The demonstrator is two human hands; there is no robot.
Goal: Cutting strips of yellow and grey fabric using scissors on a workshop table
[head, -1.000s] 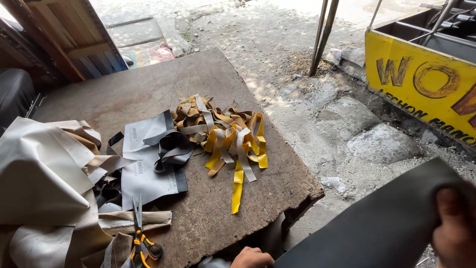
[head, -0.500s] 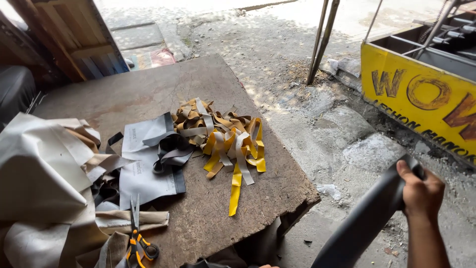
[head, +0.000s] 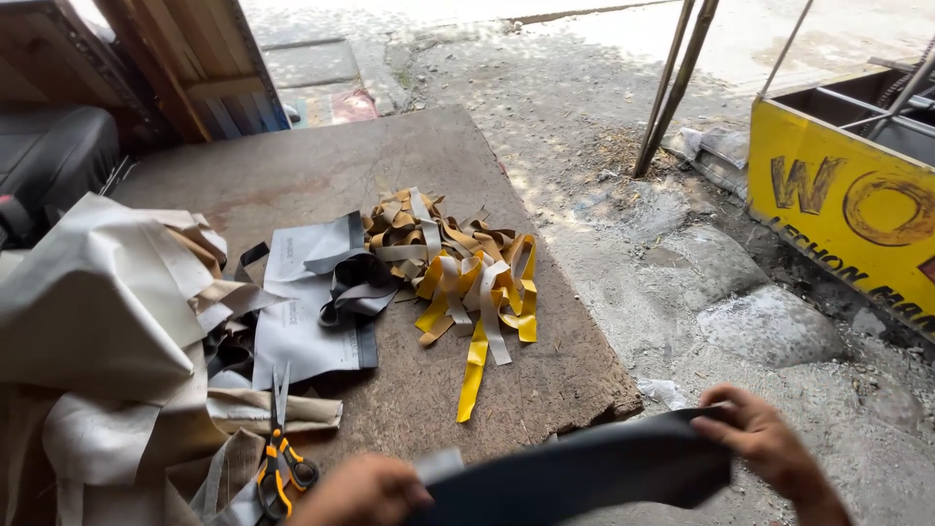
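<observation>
Head view: both hands (left (head: 365, 492), right (head: 765, 438)) grip dark sheet (head: 594, 472), long axis left-right.

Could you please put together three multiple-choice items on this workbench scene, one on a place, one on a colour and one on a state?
1. Where do the scissors lie?
A. on the ground by the yellow cart
B. at the near left of the wooden table, among pale scraps
C. on top of the strip pile

2. What colour are the scissor handles?
A. orange and black
B. blue
C. all white

3. How is the dark sheet held?
A. flat on the table, untouched
B. by the left hand alone
C. between both hands, off the table's near edge

Answers: 1 B, the scissors rest beside the pale material at the near left. 2 A, the loops show orange with black. 3 C, the left hand grips one end and the right hand the other.
</observation>
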